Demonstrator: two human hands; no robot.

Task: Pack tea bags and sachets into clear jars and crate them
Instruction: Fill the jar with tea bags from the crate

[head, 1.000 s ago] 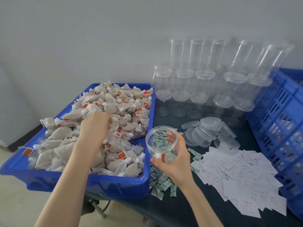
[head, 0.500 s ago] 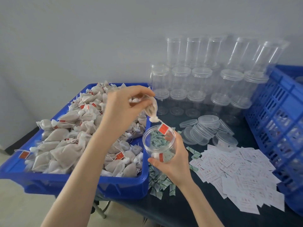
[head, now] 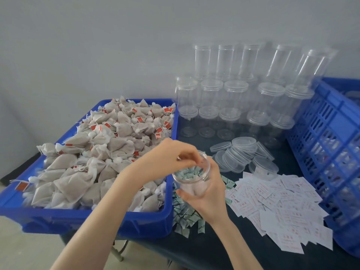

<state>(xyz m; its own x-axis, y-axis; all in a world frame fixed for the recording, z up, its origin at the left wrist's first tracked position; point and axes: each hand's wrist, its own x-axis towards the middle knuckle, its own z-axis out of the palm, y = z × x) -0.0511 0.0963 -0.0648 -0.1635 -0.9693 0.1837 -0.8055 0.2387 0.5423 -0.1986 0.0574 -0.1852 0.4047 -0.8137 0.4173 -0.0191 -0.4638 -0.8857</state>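
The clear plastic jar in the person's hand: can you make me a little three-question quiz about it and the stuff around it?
1. True or false: the right hand holds the clear plastic jar from below.
2. Which hand has its fingertips at the jar's open mouth?
A. left hand
B. right hand
3. Fill in: the beige mesh tea bags with red tags are heaped in a ____ plastic tray.

Key
1. True.
2. A; whether it is pinching anything is hidden.
3. Blue.
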